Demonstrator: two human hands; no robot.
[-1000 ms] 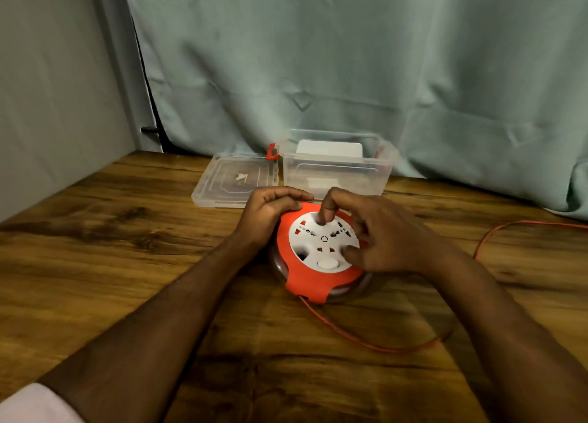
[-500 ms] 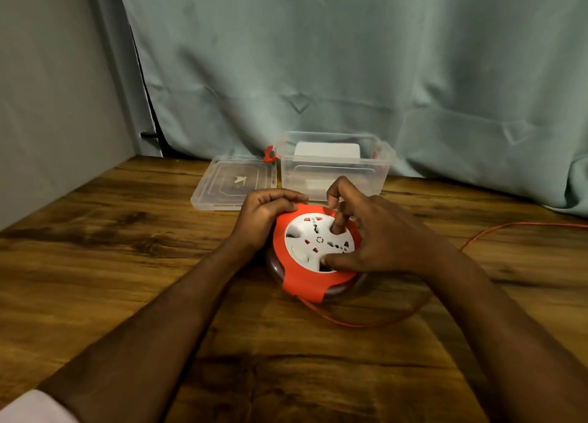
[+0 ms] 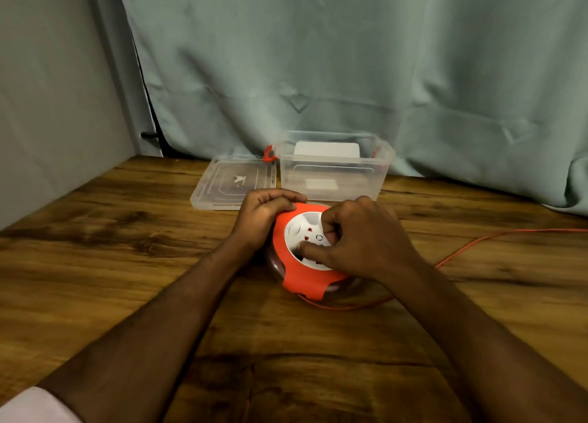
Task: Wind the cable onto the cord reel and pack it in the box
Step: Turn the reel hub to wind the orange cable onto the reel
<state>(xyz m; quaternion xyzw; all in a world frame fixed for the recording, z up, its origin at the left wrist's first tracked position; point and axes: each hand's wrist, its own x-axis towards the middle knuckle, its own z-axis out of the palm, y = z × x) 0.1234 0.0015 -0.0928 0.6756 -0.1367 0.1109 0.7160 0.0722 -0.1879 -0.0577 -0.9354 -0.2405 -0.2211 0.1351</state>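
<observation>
An orange cord reel (image 3: pixel 302 278) with a white socket face lies flat on the wooden table (image 3: pixel 95 263). My left hand (image 3: pixel 264 214) grips its left upper rim. My right hand (image 3: pixel 359 238) rests on the white face with fingers curled into its recesses. A thin orange cable (image 3: pixel 471 242) leaves the reel's front, loops under my right forearm and runs off to the right edge. A clear plastic box (image 3: pixel 334 180) stands open just behind the reel.
The box's clear lid (image 3: pixel 232 182) lies flat to the left of the box. A red latch (image 3: pixel 269 153) sits on the box's left end. A grey-green curtain (image 3: pixel 350 72) hangs behind the table, and a wall stands at left.
The white socket face has turned under my right hand, its round button moving from the bottom to the upper left. The cable loop in front of the reel has shortened.
</observation>
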